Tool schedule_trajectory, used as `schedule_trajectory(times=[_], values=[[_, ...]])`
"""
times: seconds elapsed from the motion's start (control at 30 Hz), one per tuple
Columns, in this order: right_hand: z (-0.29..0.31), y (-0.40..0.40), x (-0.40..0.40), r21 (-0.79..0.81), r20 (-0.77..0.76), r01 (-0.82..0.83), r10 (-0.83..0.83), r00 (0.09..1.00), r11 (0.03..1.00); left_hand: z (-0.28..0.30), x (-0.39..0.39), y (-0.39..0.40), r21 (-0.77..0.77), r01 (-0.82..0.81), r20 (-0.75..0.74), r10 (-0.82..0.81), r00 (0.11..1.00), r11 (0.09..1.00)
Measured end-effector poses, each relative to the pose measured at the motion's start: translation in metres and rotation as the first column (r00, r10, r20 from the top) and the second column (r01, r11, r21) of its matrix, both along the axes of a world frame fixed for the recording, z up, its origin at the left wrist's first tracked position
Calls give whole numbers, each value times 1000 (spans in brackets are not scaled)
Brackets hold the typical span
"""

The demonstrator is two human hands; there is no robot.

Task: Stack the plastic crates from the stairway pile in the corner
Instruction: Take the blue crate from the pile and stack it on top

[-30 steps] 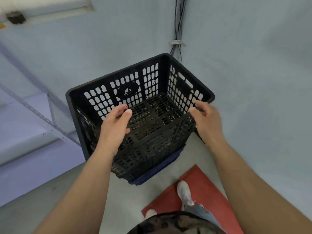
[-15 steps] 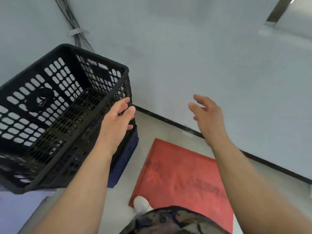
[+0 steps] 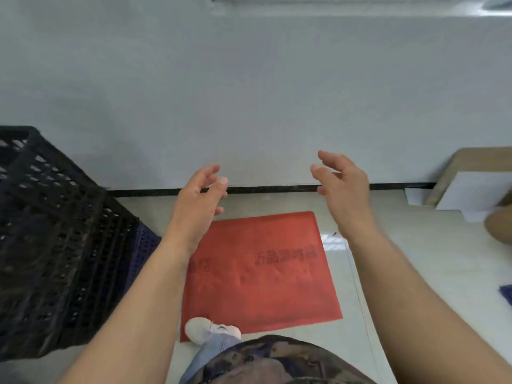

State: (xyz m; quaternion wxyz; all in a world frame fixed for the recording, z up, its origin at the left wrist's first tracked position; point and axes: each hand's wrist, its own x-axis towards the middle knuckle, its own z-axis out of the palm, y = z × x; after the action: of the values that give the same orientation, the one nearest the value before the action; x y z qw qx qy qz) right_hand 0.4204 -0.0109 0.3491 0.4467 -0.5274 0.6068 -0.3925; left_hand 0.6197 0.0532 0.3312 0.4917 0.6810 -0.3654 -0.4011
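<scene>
Both hands were raised in front of the person, palms turned toward each other and apart. The left hand had its fingers loosely spread and held nothing; the right hand was the same — fingers relaxed, slightly bent, gripping nothing.

The black crate stood at the left edge of the view, against the wall, well clear of the left hand. It sat on top of other crates: a blue crate showed at its lower right side, though how many lay between them was hard to tell from this angle.

A red mat lay on the pale floor between the forearms, with dark printed characters on it. A white shoe rested on the mat's near left corner. At the far right, boards leaned near the wall — one brown, one white — and a brown rounded thing just beside them was cut off by the frame.
</scene>
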Motion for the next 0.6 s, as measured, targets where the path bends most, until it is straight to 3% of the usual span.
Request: schedule_trajectory(times=[0.3, 0.6], values=[[-8, 47, -164, 10, 40, 231, -232, 972, 973, -3, -151, -4, -23, 215, -2, -215, 977, 976], [-1, 77, -280, -23, 56, 452, -451, 891, 892, 6, -264, -21, -26, 481, 65, -478, 876, 876]])
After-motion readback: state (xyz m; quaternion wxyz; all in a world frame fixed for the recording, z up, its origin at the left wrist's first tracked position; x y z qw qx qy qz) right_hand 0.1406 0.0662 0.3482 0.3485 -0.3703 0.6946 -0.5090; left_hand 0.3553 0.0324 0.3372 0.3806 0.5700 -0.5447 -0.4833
